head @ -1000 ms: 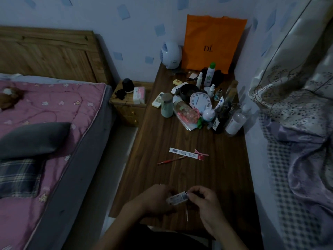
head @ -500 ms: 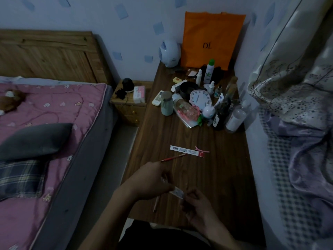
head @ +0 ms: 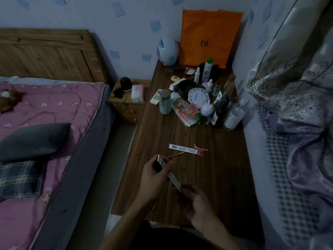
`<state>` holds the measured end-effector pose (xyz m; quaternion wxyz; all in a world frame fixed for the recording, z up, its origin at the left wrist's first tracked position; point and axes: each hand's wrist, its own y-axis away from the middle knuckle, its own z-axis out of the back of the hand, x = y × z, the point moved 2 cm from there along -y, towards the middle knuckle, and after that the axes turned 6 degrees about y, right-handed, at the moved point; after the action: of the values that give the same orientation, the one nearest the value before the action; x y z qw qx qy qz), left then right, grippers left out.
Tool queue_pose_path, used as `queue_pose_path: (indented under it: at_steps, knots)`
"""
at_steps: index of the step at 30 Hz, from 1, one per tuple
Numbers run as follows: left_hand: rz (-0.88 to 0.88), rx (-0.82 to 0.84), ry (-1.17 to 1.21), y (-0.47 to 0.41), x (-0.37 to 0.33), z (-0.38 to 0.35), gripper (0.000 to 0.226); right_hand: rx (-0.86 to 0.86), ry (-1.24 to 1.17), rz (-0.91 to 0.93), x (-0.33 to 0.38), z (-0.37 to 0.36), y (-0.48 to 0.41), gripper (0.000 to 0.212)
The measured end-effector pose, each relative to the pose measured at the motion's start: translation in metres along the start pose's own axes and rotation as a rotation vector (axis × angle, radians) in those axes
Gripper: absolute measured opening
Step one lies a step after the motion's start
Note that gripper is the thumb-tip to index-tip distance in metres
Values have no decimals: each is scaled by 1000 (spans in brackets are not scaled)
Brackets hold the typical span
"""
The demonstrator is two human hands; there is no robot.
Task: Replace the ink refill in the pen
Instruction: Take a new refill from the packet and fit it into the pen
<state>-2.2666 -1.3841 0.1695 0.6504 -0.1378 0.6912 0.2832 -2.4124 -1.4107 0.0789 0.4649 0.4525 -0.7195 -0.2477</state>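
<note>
1. Lower centre of the frame: the left hand [head: 155,175] is closed around a long, narrow refill packet [head: 168,173], fingers wrapped over its upper half. The packet's top end pokes out above the thumb; its lower end slants down and right.
2. The right hand [head: 197,204] sits just below, fingertips drawn together at the packet's lower end. We cannot tell whether they pinch the packet edge or a refill tip; the light is too dim and the detail too small.
3. Mid-frame on the desk [head: 216,177]: a red pen [head: 177,154] lies flat, and just above it a second white packet with barcode [head: 185,149], with a pink hair clip [head: 200,149] at its right end. All lie well apart from the cluster of bottles [head: 207,105] at upper centre.
4. Our judgement: the step in hand is getting a refill out of its packet; the pen is untouched.
5. Risks:
   - A thin refill pulled at an angle could bend or snap.
   - A sudden release may drop it off the desk's near edge, towards the floor beside the bed [head: 45,141].
   - Poor light makes it easy to seat the wrong end in the pen.
</note>
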Motion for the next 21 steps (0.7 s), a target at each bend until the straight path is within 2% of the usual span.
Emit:
queue_pose_path:
  at_steps: [4, 7, 11, 21]
  knots:
    - [-33, -14, -81, 0, 0, -2, 15, 24, -30, 22, -1, -3, 4, 33]
    - [-32, -40, -69, 2, 1, 0, 18, -45, 2, 124, -1, -1, 2, 26]
    - [-42, -88, -32, 4, 2, 4, 14, -67, 32, 136, 1, -1, 4, 15]
    - [-82, -66, 31, 6, 3, 6, 14, -70, 167, 164, 1, -3, 11, 12]
